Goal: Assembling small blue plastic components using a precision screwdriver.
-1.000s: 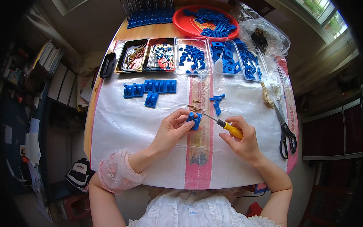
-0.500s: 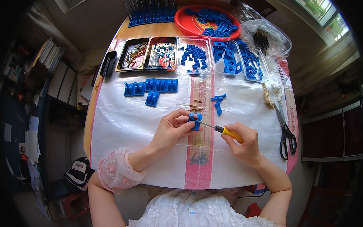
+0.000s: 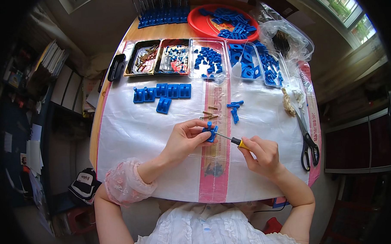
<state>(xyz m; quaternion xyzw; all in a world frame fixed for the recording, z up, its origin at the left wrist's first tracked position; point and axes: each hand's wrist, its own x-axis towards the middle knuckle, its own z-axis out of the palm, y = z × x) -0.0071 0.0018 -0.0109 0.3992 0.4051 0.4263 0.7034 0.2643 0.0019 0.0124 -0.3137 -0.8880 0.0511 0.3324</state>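
Note:
My left hand point(image 3: 186, 138) pinches a small blue plastic bracket point(image 3: 212, 133) with a peg sticking up from it. In my right hand point(image 3: 262, 154) is a screwdriver point(image 3: 235, 141) with a yellow and black handle. Its metal shaft points left and its tip meets the side of the bracket; the exact contact is too small to make out. Just beyond the left hand lie several brass-coloured screws point(image 3: 210, 117). A few loose blue levers point(image 3: 234, 112) rest farther right. Several blue brackets point(image 3: 173, 91) stand in a row at the left, with a single bracket point(image 3: 163, 106) in front of them.
Along the back stand a black tray of screws point(image 3: 127, 72), a tray of nuts point(image 3: 158, 72) and clear trays of blue parts point(image 3: 193, 75). Behind them is a red basin point(image 3: 194, 24). Black scissors point(image 3: 308, 144) lie at the right on the white sheet point(image 3: 131, 137).
The bracket has turned slightly in my left hand, so its peg shows more upright. My right hand has shifted a little, and its fingers have re-gripped around the screwdriver handle.

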